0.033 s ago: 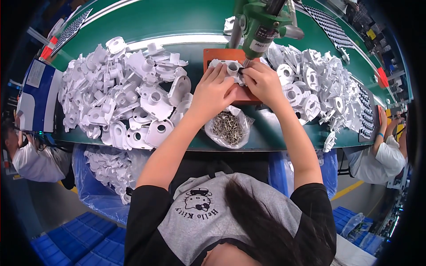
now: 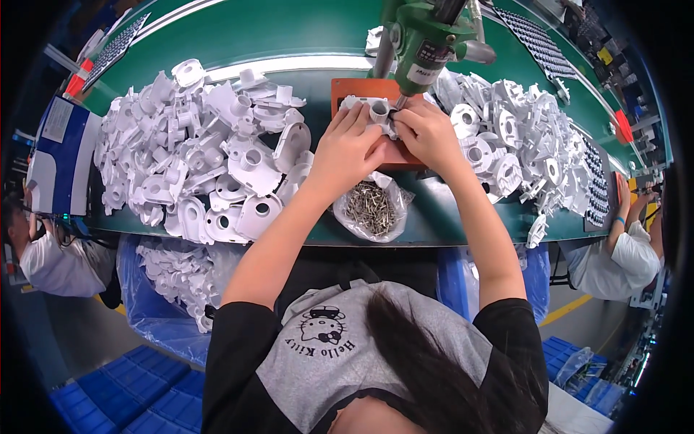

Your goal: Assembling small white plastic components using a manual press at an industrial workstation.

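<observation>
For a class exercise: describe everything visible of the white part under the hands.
The white part looks like moulded plastic, with an upright, open round tube. It lies on an orange base, beneath a green machine. The left hand holds its left side; the right hand is at its right. Hands hide much of it.

The left hand (image 2: pixel 352 145) covers part of a white molding (image 2: pixel 379 111) on the orange plate (image 2: pixel 361 87), so from afar I cannot trace its outline. Above the plate, the top edge crops the green press (image 2: pixel 425 47); under the press, the right hand (image 2: pixel 428 134) masks its own grip, and the dark bit (image 2: pixel 392 114) there is too small for me to identify. On the near side of the plate, bagged metal pieces (image 2: pixel 371 210) blend into one heap I cannot count. Far left of the plate, the dark rim swallows part of a co-worker (image 2: pixel 63 266).
</observation>
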Available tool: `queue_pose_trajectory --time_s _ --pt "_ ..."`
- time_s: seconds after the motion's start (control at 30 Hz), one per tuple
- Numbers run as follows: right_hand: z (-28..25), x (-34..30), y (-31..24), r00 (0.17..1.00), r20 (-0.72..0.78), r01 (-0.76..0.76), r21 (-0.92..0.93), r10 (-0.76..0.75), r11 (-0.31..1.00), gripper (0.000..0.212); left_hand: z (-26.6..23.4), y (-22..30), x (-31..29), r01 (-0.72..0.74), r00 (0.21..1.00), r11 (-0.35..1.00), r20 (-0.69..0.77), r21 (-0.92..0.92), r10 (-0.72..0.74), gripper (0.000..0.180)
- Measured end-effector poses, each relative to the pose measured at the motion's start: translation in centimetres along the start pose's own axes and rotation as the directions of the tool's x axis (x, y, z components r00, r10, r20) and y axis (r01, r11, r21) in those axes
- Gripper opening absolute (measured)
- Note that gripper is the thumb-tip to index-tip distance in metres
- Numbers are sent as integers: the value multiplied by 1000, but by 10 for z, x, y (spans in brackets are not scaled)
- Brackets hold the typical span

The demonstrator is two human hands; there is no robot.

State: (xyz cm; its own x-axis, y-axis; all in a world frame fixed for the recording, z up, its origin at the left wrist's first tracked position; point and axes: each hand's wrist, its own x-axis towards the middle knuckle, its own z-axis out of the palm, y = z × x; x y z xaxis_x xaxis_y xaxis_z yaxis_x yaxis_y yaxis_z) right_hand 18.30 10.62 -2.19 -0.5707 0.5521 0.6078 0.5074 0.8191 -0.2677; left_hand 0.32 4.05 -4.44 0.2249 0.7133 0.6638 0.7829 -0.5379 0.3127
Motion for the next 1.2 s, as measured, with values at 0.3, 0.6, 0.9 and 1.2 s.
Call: queue_pose_trajectory --time_s 0.3,0.6,0.9,1.2 --pt "-15 -17 -19 999 2 -51 -47 51 998 19 1 0 1 -2 1000 1000 -1 -20 2 19" --pt "11 -60 -87 954 284 66 127 -100 990 13 5 -3 -2 4 1000 1000 -15 -9 -4 20" --pt "16 -56 -91 967 252 -7 156 -33 988 12 4 -4 -4 34 999 999 34 -10 -34 24" --pt "-6 -42 -75 933 355 -151 217 66 964 17 6 -3 -3 8 1000 1000 -17 -3 -8 20"
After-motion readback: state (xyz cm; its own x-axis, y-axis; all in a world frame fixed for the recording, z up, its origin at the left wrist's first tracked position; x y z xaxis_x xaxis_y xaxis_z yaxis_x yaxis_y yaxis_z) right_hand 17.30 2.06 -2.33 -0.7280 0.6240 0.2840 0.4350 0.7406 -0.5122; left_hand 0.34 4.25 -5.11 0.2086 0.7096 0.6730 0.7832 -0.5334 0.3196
